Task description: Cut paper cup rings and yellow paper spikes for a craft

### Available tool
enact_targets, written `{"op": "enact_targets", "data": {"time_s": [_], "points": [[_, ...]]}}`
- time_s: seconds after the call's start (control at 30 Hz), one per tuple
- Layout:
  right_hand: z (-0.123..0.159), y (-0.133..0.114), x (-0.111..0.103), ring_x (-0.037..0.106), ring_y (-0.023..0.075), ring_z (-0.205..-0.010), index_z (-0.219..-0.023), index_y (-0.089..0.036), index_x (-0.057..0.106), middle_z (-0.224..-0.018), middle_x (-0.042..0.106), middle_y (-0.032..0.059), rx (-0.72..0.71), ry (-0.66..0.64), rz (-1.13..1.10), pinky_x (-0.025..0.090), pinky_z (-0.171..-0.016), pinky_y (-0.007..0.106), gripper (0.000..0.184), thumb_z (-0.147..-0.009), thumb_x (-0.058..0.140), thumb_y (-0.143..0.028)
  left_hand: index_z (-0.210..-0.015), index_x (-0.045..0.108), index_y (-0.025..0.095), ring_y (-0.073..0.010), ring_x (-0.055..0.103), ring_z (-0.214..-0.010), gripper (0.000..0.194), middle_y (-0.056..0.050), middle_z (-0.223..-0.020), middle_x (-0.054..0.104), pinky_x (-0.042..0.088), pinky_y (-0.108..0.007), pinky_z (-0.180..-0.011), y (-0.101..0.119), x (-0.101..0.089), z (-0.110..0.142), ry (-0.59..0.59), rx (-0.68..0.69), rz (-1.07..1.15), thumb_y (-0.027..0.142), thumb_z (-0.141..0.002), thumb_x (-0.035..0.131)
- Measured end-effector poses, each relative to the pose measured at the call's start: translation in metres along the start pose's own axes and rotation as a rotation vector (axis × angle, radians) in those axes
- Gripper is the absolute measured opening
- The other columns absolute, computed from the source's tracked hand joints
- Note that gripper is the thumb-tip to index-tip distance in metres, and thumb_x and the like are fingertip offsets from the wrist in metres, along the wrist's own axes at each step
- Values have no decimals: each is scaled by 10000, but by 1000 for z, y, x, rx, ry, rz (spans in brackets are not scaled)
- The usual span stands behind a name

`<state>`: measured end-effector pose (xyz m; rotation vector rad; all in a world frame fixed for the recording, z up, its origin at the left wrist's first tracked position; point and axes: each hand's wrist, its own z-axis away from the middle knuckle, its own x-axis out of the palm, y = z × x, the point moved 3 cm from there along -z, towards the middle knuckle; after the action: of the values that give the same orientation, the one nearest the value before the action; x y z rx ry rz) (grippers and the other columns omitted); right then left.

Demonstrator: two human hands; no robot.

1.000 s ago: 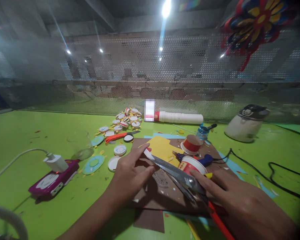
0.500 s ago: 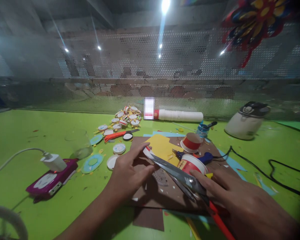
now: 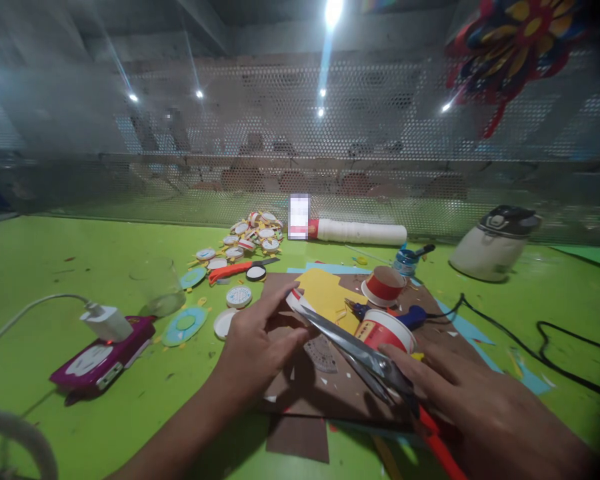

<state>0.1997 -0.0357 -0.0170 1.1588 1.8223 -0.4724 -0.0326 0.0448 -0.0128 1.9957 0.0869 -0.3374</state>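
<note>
My left hand pinches a small white paper-cup piece with a red stripe between thumb and fingers. My right hand grips red-handled scissors, whose blades are parted and point to the upper left. The upper blade's tip lies against the cup piece. Below the scissors, a brown board carries a clear protractor and small white scraps. Just beyond my right hand sits a cut red-and-white paper cup, with another cut cup behind it.
A blue-handled corded tool lies by the cups, its black cord running right. Yellow paper covers part of the board. Left are a purple power strip, a clear glass, an orange utility knife and piled round paper pieces.
Hardly anything differs. My right hand and the scissors have shifted very slightly; my left hand still pinches the cup piece in the same place.
</note>
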Motion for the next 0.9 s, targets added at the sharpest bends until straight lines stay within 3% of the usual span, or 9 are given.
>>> {"op": "enact_targets", "data": {"time_s": [0.17,0.4,0.57,0.67,0.8,0.9], "points": [[0,-2,2,612,237,-630,-1293,-185,521,-854,651,121,-10,-118,-24,518,-578,366,520,-773,531,-168,-1304,536,157,-146,708,-865,585,-53,-1090,720,572,-263,-840,-1,1,0,30,-6,1,134,-736,672],[-4,-5,-3,642,279,-781,-1225,-185,562,-969,658,148,-21,-60,-41,532,-630,375,472,-755,533,-159,-1276,554,160,-147,707,-878,534,-43,-1083,722,573,-258,-837,-1,2,2,77,18,-8,168,-754,667],[-5,-7,-2,633,243,-669,-1292,-198,517,-864,659,117,6,-122,-30,528,-580,339,533,-760,541,-190,-1274,552,156,-153,694,-946,517,-60,-1158,693,562,-254,-858,-1,2,2,99,34,6,150,-764,635],[-4,-6,3,638,258,-692,-1315,-192,489,-865,648,124,0,-90,-22,529,-575,356,576,-742,526,-169,-1273,553,171,-149,682,-983,531,-54,-1206,670,548,-252,-884,-1,1,2,107,50,0,102,-750,604],[-3,-4,2,673,260,-744,-1284,-171,500,-992,648,161,-52,-53,40,534,-543,324,539,-747,529,-138,-1254,568,159,-138,694,-922,524,-51,-1139,695,561,-233,-836,1,-2,2,121,60,-27,99,-735,609],[-4,-3,-2,665,243,-644,-1260,-177,516,-920,642,138,-64,-67,86,510,-480,312,498,-763,528,-146,-1278,547,168,-142,702,-876,541,-58,-1117,701,575,-253,-809,1,-3,2,90,77,-42,124,-744,623]]}}
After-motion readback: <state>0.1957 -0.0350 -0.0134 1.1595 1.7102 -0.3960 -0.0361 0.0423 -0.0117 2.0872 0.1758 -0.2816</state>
